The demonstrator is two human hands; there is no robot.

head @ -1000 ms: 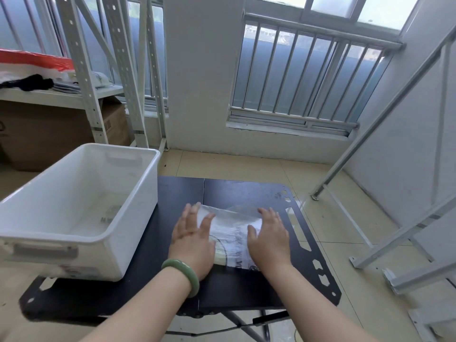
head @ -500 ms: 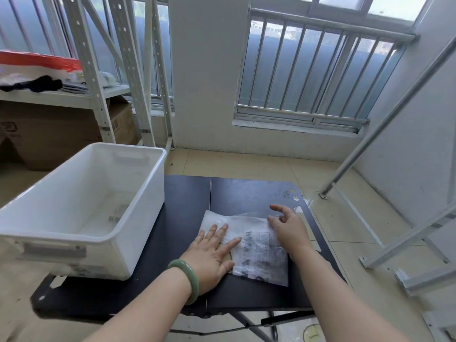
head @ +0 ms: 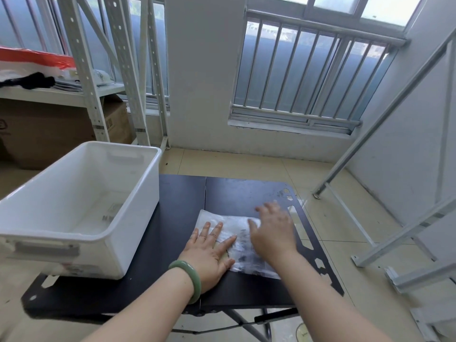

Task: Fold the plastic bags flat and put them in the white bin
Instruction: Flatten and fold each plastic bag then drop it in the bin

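A clear plastic bag [head: 234,230] with dark print lies flat on the black table [head: 172,206]. My left hand [head: 209,253], with a green bangle on its wrist, presses flat on the bag's left part with fingers spread. Over the bag's right part lies my right hand [head: 271,233], blurred by motion, fingers straight and palm down. The white bin [head: 138,193] stands on the table's left side. A flat clear bag lies on its bottom.
Metal shelving [head: 84,70] with cardboard boxes [head: 44,134] stands behind the bin at the left. A barred window [head: 308,77] fills the far wall. Slanted metal frame parts [head: 394,218] lean at the right. The table's right edge has cut-out holes.
My right hand has slid from the bag's far right corner back over the bag's right part. My left hand has stayed pressed on the left part.
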